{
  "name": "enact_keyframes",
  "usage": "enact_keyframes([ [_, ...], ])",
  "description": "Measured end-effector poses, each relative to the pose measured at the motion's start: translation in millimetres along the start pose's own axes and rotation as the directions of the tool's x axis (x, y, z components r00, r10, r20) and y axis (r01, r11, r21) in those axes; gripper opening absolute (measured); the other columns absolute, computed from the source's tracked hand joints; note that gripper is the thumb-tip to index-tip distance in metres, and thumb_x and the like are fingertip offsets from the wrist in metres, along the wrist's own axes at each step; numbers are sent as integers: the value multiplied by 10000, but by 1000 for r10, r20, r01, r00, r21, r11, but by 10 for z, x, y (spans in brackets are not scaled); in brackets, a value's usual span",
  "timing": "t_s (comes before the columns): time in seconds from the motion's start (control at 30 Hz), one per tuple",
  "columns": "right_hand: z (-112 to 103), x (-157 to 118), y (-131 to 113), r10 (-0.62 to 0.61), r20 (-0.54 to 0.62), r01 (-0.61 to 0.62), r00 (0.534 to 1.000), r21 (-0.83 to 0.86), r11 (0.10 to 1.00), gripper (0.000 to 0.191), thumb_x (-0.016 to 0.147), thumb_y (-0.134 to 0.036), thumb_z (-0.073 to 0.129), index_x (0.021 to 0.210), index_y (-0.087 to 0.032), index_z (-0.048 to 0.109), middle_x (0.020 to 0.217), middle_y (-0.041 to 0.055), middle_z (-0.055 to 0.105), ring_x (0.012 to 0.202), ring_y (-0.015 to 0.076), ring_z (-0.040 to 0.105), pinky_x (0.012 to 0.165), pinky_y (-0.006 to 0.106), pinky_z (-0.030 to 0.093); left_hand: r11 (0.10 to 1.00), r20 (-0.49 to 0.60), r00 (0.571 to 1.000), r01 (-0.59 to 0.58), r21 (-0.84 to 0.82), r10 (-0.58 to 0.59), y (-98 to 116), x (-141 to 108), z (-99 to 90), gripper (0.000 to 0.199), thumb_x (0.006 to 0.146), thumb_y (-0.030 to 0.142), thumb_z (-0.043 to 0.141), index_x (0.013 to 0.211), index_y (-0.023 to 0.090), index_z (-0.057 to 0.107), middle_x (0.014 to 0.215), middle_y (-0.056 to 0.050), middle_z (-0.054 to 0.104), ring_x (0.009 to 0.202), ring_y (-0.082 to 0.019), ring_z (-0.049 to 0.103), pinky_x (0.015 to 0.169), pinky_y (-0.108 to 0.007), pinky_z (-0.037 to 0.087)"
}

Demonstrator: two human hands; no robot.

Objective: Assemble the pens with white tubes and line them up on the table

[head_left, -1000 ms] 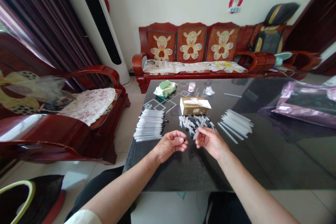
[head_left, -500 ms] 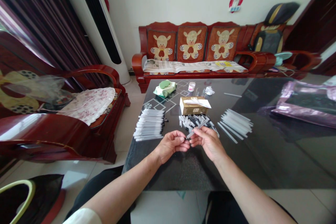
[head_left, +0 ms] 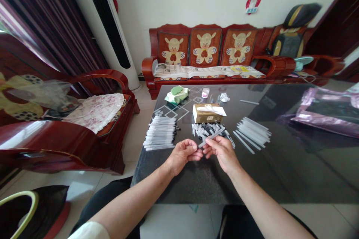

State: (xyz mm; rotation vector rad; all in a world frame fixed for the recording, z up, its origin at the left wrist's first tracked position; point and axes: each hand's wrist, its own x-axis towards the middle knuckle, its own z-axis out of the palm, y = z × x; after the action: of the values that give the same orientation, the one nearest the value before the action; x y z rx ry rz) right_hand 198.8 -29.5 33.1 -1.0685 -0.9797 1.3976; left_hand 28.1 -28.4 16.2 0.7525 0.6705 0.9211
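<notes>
My right hand point(head_left: 223, 152) pinches a translucent white pen tube point(head_left: 211, 137), which slants up to the right. My left hand point(head_left: 185, 154) is closed at the tube's lower end, its fingers pressed round something too small to make out. Just beyond the hands lies a pile of black and white pen caps and small parts point(head_left: 199, 130). Left of them is a neat stack of pens with black ends point(head_left: 159, 133). To the right, several loose translucent tubes point(head_left: 254, 132) lie in a slanted heap.
Behind the parts stands a gold tissue box point(head_left: 208, 113) on the dark table point(head_left: 196, 186). Farther back are a green wipes pack point(head_left: 177, 95), a paper cup point(head_left: 205, 92) and crumpled tissue point(head_left: 224, 97). A pinkish plastic bag point(head_left: 305, 108) lies at the right.
The hands and the tube hold nearly the same pose. The whole view has shifted very slightly.
</notes>
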Motion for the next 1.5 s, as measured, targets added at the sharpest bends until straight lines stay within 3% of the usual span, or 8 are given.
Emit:
enact_keyframes([
  [0.7, 18, -14, 33, -15, 8, 15, 1000, -14, 1000, 271, 726, -353, 695, 812, -108, 616, 669, 60, 672, 507, 162, 638, 373, 217, 483, 1000, -60, 998, 5, 11, -4, -35, 29, -37, 271, 710, 301, 727, 821, 117, 563, 745, -89, 697, 630, -123, 658, 603, -204, 531],
  [0.97, -2, -16, 41, -8, -8, 8, 1000, -2, 1000, 272, 733, -350, 690, 815, -102, 612, 678, 71, 675, 510, 159, 638, 373, 212, 487, 991, -9, 997, 72, 110, -71, -55, 37, -57, 358, 740, 443, 662, 775, 90, 617, 652, -46, 635, 476, -72, 567, 439, -165, 444],
  [1.33, 40, -13, 61, 30, -19, -30, 999, 22, 999, 296, 706, -365, 708, 803, -103, 608, 662, 69, 672, 491, 158, 634, 381, 227, 506, 952, -123, 986, -70, 298, 111, 2, 30, -10, 335, 614, 345, 776, 733, 104, 577, 561, -17, 609, 481, -115, 576, 456, -219, 474],
  [1.5, 28, -10, 69, 48, -24, -47, 999, 41, 998, 285, 707, -359, 710, 793, -106, 609, 661, 67, 673, 488, 153, 630, 384, 230, 512, 950, -100, 991, -59, 306, 93, 5, 22, -3, 363, 643, 399, 748, 776, 104, 584, 608, -34, 625, 513, -127, 599, 483, -231, 494],
])
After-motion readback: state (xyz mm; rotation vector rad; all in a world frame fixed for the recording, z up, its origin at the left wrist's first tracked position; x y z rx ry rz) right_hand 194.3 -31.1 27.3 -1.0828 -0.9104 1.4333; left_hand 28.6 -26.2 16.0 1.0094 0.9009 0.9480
